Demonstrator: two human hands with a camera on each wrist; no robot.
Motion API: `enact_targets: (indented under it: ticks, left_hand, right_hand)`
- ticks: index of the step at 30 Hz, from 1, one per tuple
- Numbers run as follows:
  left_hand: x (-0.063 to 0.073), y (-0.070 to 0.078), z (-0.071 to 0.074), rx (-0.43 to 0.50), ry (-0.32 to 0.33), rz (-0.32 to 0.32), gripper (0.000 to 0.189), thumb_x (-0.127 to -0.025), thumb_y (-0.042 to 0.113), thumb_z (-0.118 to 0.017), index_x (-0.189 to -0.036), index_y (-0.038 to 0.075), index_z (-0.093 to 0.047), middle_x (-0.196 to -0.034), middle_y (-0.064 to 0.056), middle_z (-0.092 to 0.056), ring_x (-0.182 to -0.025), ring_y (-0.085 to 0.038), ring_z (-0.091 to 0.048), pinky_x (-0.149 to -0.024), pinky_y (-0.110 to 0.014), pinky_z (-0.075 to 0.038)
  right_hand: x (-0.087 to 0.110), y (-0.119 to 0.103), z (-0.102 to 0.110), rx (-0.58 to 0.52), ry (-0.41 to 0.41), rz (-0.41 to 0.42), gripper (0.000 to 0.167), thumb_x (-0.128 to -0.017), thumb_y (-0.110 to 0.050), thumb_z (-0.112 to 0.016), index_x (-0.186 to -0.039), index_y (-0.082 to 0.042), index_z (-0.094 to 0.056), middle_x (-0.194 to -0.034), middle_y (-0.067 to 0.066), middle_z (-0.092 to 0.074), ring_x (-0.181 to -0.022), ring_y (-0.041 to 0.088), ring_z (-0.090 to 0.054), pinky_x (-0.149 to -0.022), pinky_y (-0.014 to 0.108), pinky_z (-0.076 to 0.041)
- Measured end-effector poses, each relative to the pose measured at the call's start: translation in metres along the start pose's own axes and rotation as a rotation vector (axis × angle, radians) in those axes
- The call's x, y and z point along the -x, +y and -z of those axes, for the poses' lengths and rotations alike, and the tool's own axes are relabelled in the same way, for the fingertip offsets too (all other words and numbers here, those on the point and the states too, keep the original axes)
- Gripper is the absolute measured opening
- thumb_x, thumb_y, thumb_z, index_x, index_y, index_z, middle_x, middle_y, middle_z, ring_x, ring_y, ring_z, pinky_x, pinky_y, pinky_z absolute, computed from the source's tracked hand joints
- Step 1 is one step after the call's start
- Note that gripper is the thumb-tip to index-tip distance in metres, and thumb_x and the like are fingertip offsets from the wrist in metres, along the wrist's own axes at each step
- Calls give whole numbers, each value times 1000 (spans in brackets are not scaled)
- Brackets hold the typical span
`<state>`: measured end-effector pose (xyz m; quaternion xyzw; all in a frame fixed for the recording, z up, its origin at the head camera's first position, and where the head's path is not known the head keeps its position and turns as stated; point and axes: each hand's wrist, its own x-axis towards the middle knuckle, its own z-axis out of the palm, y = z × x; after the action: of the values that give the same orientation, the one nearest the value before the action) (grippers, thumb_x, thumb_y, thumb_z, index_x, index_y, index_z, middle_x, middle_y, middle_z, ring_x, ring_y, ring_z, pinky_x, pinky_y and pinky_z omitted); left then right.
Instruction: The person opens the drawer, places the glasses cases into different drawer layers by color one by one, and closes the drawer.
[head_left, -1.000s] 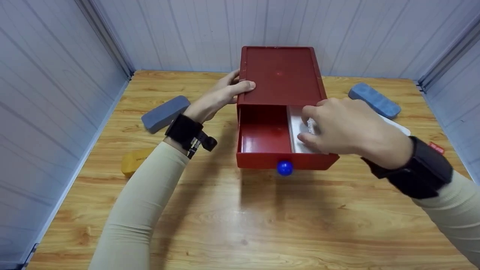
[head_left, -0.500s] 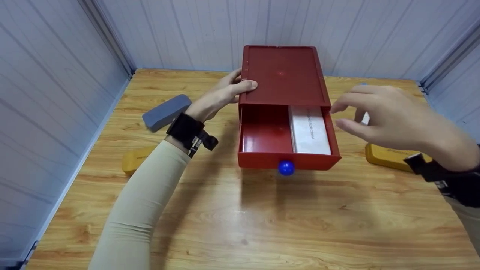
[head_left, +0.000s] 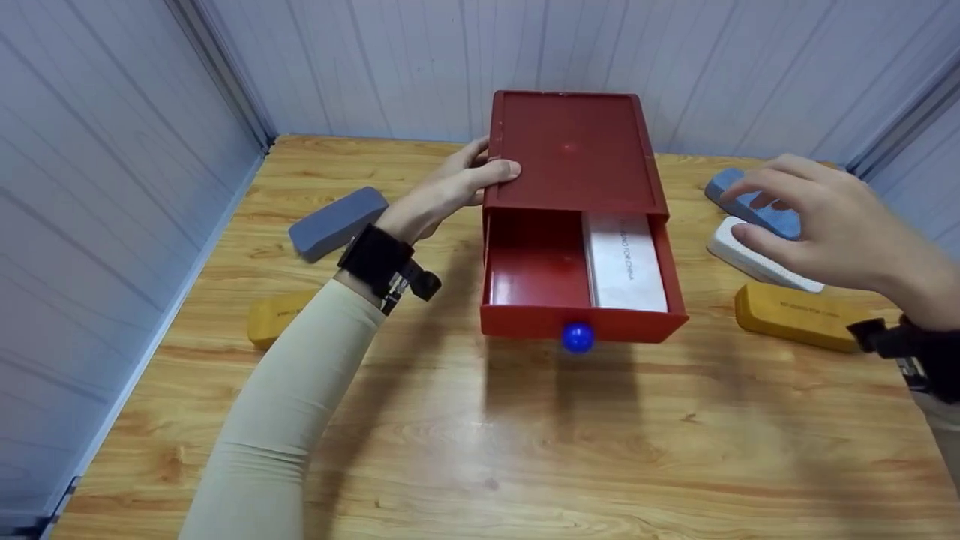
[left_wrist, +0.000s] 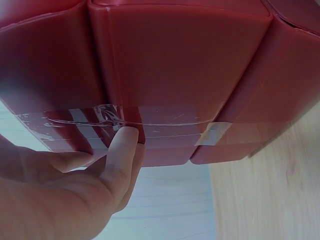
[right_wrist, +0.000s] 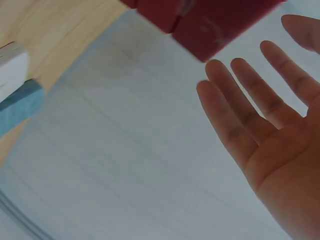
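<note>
A tall red plastic drawer unit [head_left: 570, 150] stands mid-table, its top drawer [head_left: 517, 322] pulled out by a blue ball knob [head_left: 577, 338]. Inside, along the drawer's right side, lies a white lettered oblong case [head_left: 626, 262]; the drawer's left part shows bare red floor. My left hand [head_left: 450, 184] holds the unit's upper left side, thumb over the top edge, fingers against the side near clear tape [left_wrist: 170, 130]. My right hand [head_left: 832, 225] hovers right of the unit, fingers spread and bent loosely, holding nothing, over a blue case [head_left: 780, 220] and a white case [head_left: 750, 251].
A yellow case [head_left: 795, 317] lies on the right of the wooden table [head_left: 480, 465]. On the left are a grey-blue case [head_left: 337, 223] and a second yellow case [head_left: 277, 317], partly behind the left sleeve. Pale panel walls [head_left: 420, 67] enclose the back and sides.
My right hand has come away from the white case in the drawer and moved right, above the table's cases. My left hand keeps its hold on the drawer unit.
</note>
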<state>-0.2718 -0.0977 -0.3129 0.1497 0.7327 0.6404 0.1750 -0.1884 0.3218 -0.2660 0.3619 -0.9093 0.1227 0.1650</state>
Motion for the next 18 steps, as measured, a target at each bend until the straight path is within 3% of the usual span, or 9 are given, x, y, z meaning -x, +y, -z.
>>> enact_targets:
  ticks: [6,10,18]
  left_hand:
    - [-1,-1,-1,4,0,-5,89,-98,39,-68,-170,14,-21,-155,-8,-48,-130,-21,-61,-112,-39,-49]
    - [0,-1,-2,12,0,-11,90,-98,38,-68,-170,13,-21,-154,-9,-50,-130,-22,-61,-110,-38,-51]
    - [0,-1,-2,28,13,-16,87,-98,37,-68,-169,13,-24,-153,-8,-51,-130,-22,-61,-109,-37,-51]
  right_hand:
    - [14,35,-14,-31,-45,-92,44,-87,-4,-83,-128,-4,-69,-125,21,-62,-107,40,-59,-84,58,-46]
    - [23,53,-22,-24,-109,-181,44,-91,-8,-81,-132,-3,-66,-131,25,-57,-112,45,-54,-88,67,-44]
    - [39,84,-28,-30,-182,-320,53,-94,-13,-81,-142,-4,-60,-143,30,-50,-123,51,-49,-94,73,-41]
